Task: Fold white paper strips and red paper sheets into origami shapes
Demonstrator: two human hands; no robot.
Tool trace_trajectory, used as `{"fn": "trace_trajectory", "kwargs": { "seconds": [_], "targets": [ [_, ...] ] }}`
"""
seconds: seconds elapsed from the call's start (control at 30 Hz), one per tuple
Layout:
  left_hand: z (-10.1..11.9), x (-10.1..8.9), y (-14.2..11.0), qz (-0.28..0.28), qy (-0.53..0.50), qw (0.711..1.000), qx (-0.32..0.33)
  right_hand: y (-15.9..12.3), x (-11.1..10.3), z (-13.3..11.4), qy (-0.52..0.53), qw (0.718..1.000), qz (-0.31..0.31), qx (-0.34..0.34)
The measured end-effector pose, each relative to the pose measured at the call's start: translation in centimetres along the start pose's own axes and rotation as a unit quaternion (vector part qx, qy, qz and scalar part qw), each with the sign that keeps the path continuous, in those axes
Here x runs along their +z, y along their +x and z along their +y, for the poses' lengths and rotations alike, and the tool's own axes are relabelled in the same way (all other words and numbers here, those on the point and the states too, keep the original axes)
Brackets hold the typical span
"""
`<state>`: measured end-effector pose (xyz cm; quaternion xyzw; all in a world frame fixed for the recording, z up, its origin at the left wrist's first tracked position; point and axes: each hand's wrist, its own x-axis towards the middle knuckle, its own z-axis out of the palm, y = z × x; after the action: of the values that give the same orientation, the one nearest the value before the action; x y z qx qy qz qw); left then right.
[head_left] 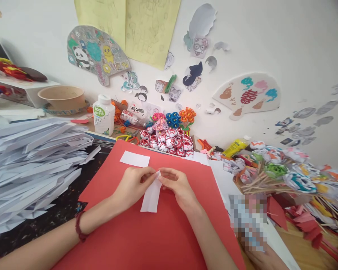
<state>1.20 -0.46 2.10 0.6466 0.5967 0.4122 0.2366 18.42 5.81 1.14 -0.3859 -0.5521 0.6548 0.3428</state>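
Over the red sheet (163,240), left hand (131,187) and right hand (181,187) pinch the white strip's (151,197) top corner — probably to fold it precisely — its tail hanging nearest the wearer.

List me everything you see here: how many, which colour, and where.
Red paper: stack, red, under the hands
Strips: two, white, one held, one lying on red paper
Folded papers: many, white, left
Bowl: one, beige, back left
Bottles: three visible, white, clear, yellow, back
Scissors: count unclear, yellow and orange handles, behind red paper
Round flowers: many, red-white, behind red paper
Small flowers: many, pink, blue, orange, near wall
Stick flowers: many, mixed colours, right
Fans: two, grey and white, wall
Posters: two, yellow, wall
Cutouts: many, mixed colours, wall
Bracelet: one, dark red, left wrist
Left hand: one, bare, on held strip
Right hand: one, bare, on held strip
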Motion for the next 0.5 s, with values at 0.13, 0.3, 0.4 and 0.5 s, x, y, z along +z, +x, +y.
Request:
{"fn": "trace_trajectory", "kwargs": {
  "seconds": [0.13,0.3,0.4,0.5],
  "targets": [
    [0.14,-0.04,0.05,-0.018,-0.025,0.999,-0.011,0.05,-0.17,0.1,0.023,0.999,-0.022,0.011],
    [0.06,-0.02,0.24,-0.022,-0.069,0.997,-0.022,0.12,-0.53,-0.09,0.007,1.0,-0.022,0.004],
    [-0.13,-0.01,0.33,-0.03,-0.071,0.997,-0.014,0.23,-0.81,0.08,0.013,1.0,-0.021,0.016],
    [-0.25,0.03,0.38,-0.039,-0.067,0.997,-0.009,0.31,-1.03,0.27,0.016,0.999,-0.024,0.033]
  ]
}}
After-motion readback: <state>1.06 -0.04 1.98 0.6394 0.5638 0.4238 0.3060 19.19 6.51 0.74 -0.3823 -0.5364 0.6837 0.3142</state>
